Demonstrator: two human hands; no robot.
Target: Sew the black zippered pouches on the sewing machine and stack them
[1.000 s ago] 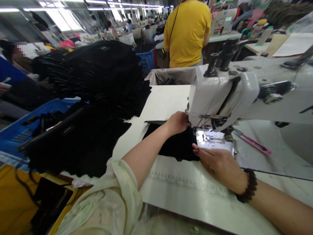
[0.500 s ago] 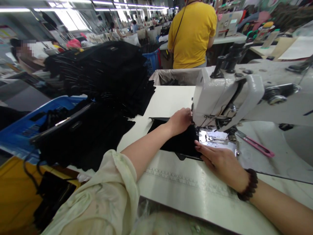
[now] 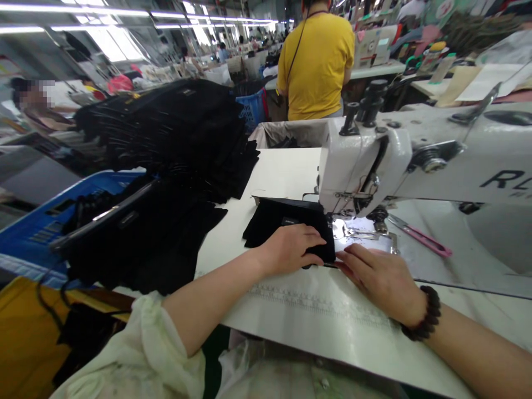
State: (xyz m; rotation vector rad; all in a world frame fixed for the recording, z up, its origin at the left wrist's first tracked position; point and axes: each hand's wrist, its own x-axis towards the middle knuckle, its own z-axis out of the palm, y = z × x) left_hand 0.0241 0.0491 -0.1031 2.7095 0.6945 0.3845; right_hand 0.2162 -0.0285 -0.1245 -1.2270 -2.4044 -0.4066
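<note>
A small black fabric piece (image 3: 266,219) with a dark label lies flat on the pale table, its right edge beside the needle area of the white sewing machine (image 3: 357,160). My left hand (image 3: 293,249) rests palm down on it, fingers stretched out and thumb apart. At the near right corner my right hand (image 3: 380,280), wearing a dark bead bracelet, has its fingertips and thumb close together on the fabric's edge. Just right of the fabric is the shiny metal plate (image 3: 366,235) under the presser foot.
Pink-handled snips (image 3: 426,241) lie right of the plate. A tall pile of black pieces (image 3: 166,133) stands at left, beside a blue crate (image 3: 29,233) and a yellow bin (image 3: 25,332). Behind the table are a cloth-lined bin (image 3: 286,130) and a person in yellow (image 3: 316,64).
My left hand has come back from beside the machine head toward me and now lies on the near part of the fabric. My right hand stays at the near right corner. The view shifted slightly.
</note>
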